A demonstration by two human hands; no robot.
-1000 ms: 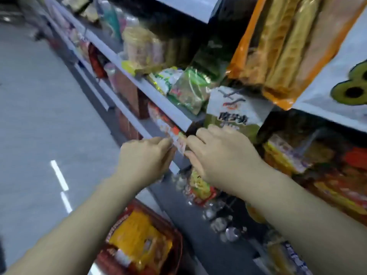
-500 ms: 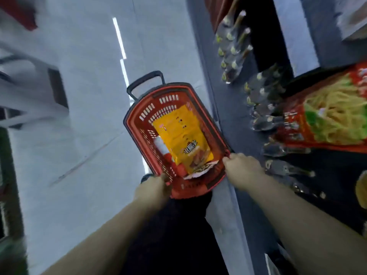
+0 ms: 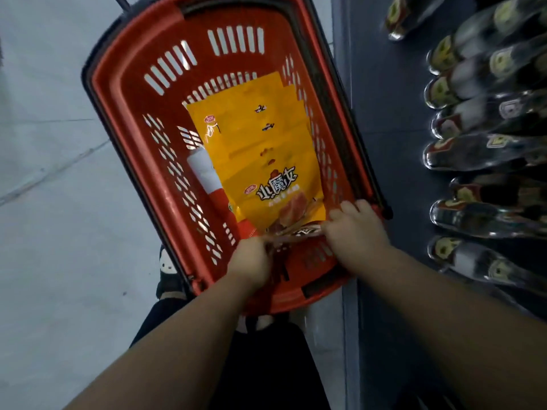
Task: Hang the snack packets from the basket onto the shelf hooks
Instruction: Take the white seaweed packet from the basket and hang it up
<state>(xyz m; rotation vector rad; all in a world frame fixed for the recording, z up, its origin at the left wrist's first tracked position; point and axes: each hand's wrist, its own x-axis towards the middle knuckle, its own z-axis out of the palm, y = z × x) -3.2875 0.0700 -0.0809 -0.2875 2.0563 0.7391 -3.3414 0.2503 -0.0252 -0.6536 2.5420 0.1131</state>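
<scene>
A red plastic basket [image 3: 127, 93] stands on the floor below me. Inside it lies a stack of yellow snack packets [image 3: 257, 149] with black lettering, beside a white and red packet [image 3: 207, 176]. Both my hands are down in the near end of the basket. My left hand [image 3: 251, 258] grips the near left edge of the packet stack. My right hand [image 3: 355, 232] grips the near right edge, fingers curled over it. The packets' near edges are blurred between my hands. No shelf hooks are in view.
Several clear bottles [image 3: 488, 149] lie in rows on a dark low shelf [image 3: 390, 113] to the right of the basket. Pale floor [image 3: 53, 173] stretches to the left. My dark trousers and a shoe [image 3: 168, 270] show under the basket's near rim.
One second ago both hands were up at the shelf of snacks. The view has swung down, and both hands have dropped into the basket and taken hold of the packets' near edge.
</scene>
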